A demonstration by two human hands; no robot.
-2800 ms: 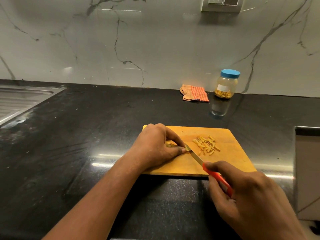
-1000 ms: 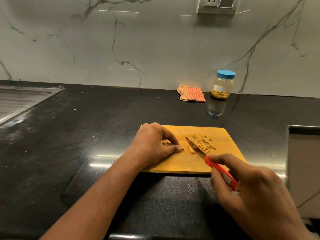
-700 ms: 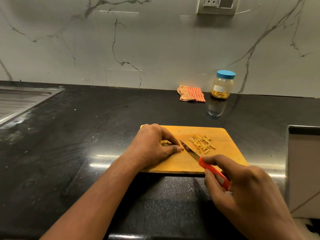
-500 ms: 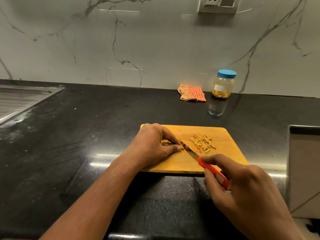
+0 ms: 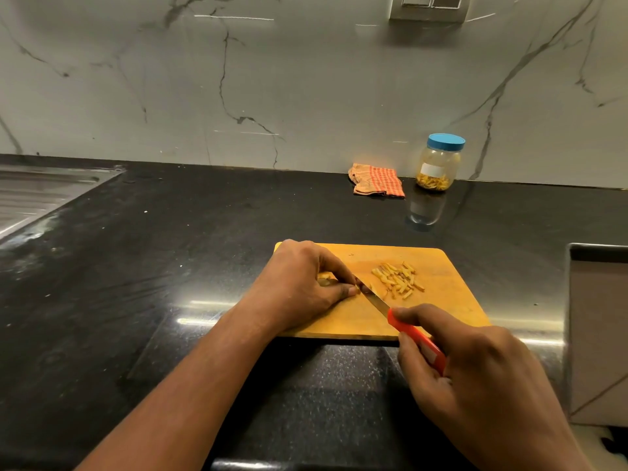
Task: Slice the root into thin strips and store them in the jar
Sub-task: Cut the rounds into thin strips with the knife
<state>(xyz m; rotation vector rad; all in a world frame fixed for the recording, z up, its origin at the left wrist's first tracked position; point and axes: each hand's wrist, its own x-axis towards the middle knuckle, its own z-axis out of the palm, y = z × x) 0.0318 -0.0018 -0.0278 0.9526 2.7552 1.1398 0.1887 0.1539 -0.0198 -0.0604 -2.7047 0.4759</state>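
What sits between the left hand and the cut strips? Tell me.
Head view: the knife blade, close against the left hand, cut strips just beyond.

Your left hand [image 5: 299, 287] and right hand [image 5: 475, 379] are both bare, uncovered from fingertips to wrist. Your left forearm [image 5: 204, 385] is bare as well. A long stretch of it shows, from the lower left of the frame up to the centre. Your right wrist [image 5: 537, 440] is also bare, and only a short part shows before the lower right edge cuts it off. The knuckles stand out as rounded ridges on both hands.
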